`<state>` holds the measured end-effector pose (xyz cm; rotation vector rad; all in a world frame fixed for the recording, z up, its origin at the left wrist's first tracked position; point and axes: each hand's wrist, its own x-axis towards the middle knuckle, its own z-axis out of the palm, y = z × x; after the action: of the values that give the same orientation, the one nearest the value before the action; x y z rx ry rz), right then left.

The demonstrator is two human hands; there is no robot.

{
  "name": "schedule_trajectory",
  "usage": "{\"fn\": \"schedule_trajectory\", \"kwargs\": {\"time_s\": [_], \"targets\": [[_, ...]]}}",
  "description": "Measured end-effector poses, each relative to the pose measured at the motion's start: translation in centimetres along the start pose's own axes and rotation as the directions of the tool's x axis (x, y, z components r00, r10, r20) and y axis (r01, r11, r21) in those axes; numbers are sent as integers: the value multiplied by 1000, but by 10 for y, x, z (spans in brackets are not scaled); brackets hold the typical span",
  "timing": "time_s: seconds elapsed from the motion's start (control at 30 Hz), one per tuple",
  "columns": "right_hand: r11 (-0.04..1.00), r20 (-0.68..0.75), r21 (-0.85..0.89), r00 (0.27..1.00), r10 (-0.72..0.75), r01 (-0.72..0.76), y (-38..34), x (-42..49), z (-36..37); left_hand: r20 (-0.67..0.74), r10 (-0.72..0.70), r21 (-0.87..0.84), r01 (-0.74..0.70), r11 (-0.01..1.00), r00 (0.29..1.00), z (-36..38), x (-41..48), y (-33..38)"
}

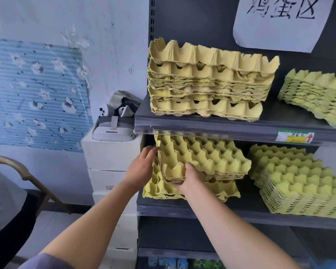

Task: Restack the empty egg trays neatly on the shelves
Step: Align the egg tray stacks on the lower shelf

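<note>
Here, a dark grey shelf unit (202,26) stands against a pale wall (105,35) bearing a blue patterned sheet (37,94). Yellow egg trays (211,78) lie stacked on two shelves. On the lower shelf (182,210), the right hand (192,179) grips the front corner of a skewed tray bundle (202,156); the left hand (142,167), fingers straight, touches its left side.

White headset (113,131) on stacked boxes (111,154) — blue cartoon poster (35,94) beside.

Light: we are seeing bright, even light on the wall (109,35).
Shadow: the bay under the lower shelf (182,210) is sitting dim.
Distortion: we are watching straight edges bowing rightward.
Blur: bottom corners are going soft.
</note>
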<state>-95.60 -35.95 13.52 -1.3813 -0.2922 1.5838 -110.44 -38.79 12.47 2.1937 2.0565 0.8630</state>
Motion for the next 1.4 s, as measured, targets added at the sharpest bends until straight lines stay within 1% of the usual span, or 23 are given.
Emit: {"fn": "schedule_trajectory", "kwargs": {"time_s": [0.1, 0.2, 0.33, 0.4, 0.47, 0.5, 0.57, 0.6, 0.67, 0.73, 0.77, 0.87, 0.97, 1.03, 1.07, 1.13, 1.3, 1.4], "targets": [[995, 34, -101, 999, -20, 23, -14, 3, -14, 66, 14, 143, -23, 989, 998, 13, 1, -5], [988, 52, -156, 999, 9, -1, -26, 9, -36, 86, 30, 244, -50, 968, 996, 21, -1, 3], [974, 78, -223, 997, -9, 26, -40, 19, -73, 62, 113, 321, -127, 938, 992, 25, -2, 20], [956, 113, -292, 993, 15, 19, -52, 19, -90, 33, 172, 344, -173, 923, 985, 26, 0, 29], [921, 132, -388, 991, 38, 17, -68, 17, -103, 14, 209, 387, -198, 900, 978, 24, 2, 38], [896, 140, -442, 990, 34, 31, -76, 18, -108, 29, 234, 434, -223, 873, 972, 24, 3, 39], [826, 165, -558, 986, 19, 78, -92, 21, -115, 124, 297, 501, -318, 805, 947, 24, 3, 43], [790, 177, -605, 984, 12, 99, -98, 24, -116, 170, 302, 514, -346, 785, 938, 24, 3, 47], [726, 196, -674, 981, -3, 137, -108, 25, -116, 267, 260, 499, -363, 786, 928, 26, 2, 57], [689, 213, -704, 977, -26, 172, -116, 30, -115, 315, 177, 483, -318, 816, 932, 32, 2, 66], [672, 220, -716, 975, -37, 187, -120, 33, -114, 316, 157, 471, -299, 830, 936, 32, 2, 71], [644, 233, -725, 967, -107, 246, -129, 44, -116, 265, 159, 418, -262, 870, 951, 37, 3, 83], [672, 239, -679, 954, -181, 297, -135, 53, -119, 256, 145, 452, -251, 856, 956, 45, 7, 95], [702, 259, -644, 950, -175, 305, -137, 56, -120, 260, 121, 455, -233, 859, 958, 53, 10, 101], [693, 289, -645, 942, -169, 323, -139, 60, -122, 268, 107, 458, -224, 860, 957, 58, 12, 105], [627, 331, -684, 925, -188, 373, -136, 63, -122, 277, 84, 454, -207, 867, 957, 65, 12, 108], [580, 332, -725, 927, -176, 370, -122, 88, -139, 329, 57, 501, -225, 835, 943, 80, 16, 113], [595, 323, -712, 927, -193, 372, -113, 91, -144, 335, 39, 506, -215, 836, 941, 86, 15, 113]]}}
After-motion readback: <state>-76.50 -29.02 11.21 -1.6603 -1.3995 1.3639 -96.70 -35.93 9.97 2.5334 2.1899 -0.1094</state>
